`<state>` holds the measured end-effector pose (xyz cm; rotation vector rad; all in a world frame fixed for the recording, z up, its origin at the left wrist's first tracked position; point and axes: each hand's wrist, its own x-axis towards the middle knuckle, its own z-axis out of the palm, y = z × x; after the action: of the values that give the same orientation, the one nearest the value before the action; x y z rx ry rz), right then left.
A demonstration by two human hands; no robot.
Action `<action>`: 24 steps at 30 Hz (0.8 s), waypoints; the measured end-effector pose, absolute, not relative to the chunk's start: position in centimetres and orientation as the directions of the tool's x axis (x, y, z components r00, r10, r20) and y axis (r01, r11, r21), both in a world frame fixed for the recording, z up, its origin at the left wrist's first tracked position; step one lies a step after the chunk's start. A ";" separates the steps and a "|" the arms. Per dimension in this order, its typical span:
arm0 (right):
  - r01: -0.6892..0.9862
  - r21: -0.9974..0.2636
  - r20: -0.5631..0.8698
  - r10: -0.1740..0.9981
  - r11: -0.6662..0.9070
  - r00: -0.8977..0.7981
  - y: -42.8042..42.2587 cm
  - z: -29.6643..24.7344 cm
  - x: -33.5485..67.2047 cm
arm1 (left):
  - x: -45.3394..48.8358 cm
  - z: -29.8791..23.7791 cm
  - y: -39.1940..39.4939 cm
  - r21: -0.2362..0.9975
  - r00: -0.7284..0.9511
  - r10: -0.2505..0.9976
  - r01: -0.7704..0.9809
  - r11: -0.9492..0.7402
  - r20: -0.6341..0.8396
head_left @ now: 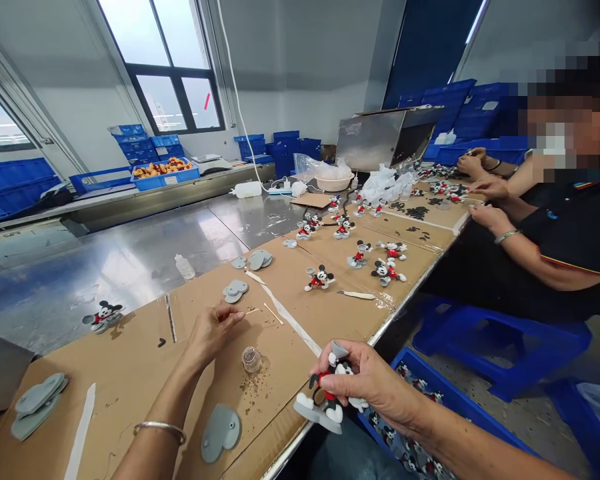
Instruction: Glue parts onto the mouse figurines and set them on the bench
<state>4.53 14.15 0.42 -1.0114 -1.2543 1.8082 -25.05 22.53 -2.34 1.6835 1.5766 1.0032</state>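
Observation:
My right hand [363, 377] is closed around a Mickey Mouse figurine [330, 393] on a grey base, tilted over the table's front edge. Pinched in the fingers of my left hand [217, 330] is a thin pale stick [251, 311], just above the cardboard; its tip is too small to make out. Close by lies a cotton swab [274, 314]. A small clear jar [251, 360] stands between my hands, with brown specks around it. Below it rests a loose grey base [221, 433] with holes.
More figurines [319, 277] and grey base pieces [236, 291] are spread over the cardboard-covered table. A knife-like tool [356, 295] lies near the edge. Below right is a blue crate [460, 413] of figurines. Co-workers' hands [490, 217] handle small parts at the far right.

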 end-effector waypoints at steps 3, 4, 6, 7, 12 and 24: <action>-0.116 -0.950 -0.215 0.878 -0.289 -0.427 14.2 0.4 5.2 | -24.2 -2.4 24.5 0.803 0.100 0.994 0.587 -0.098 0.047; -0.117 -0.950 -0.217 0.880 -0.290 -0.422 14.2 0.4 5.4 | -23.8 -2.4 24.8 0.788 0.124 0.992 0.610 -0.090 0.018; -0.117 -0.951 -0.217 0.886 -0.287 -0.411 14.3 0.3 5.7 | -23.1 -2.5 25.3 0.751 0.155 0.987 0.657 -0.063 -0.053; -0.116 -0.951 -0.217 0.887 -0.286 -0.407 14.4 0.2 5.9 | -22.7 -2.5 25.4 0.729 0.161 0.983 0.683 -0.049 -0.086; -0.132 -0.951 -0.201 0.884 -0.279 -0.422 14.7 -0.2 6.0 | -21.1 -2.3 26.8 0.620 0.158 0.974 0.784 -0.026 -0.160; -0.094 -0.986 -0.078 0.880 -0.137 -0.468 16.5 1.1 2.0 | -16.8 2.0 10.1 0.947 -0.402 0.914 0.266 0.178 -0.059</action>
<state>1.98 16.55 1.12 -0.9277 -1.3969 1.6998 -16.83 10.08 1.96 1.1153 1.7924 1.2410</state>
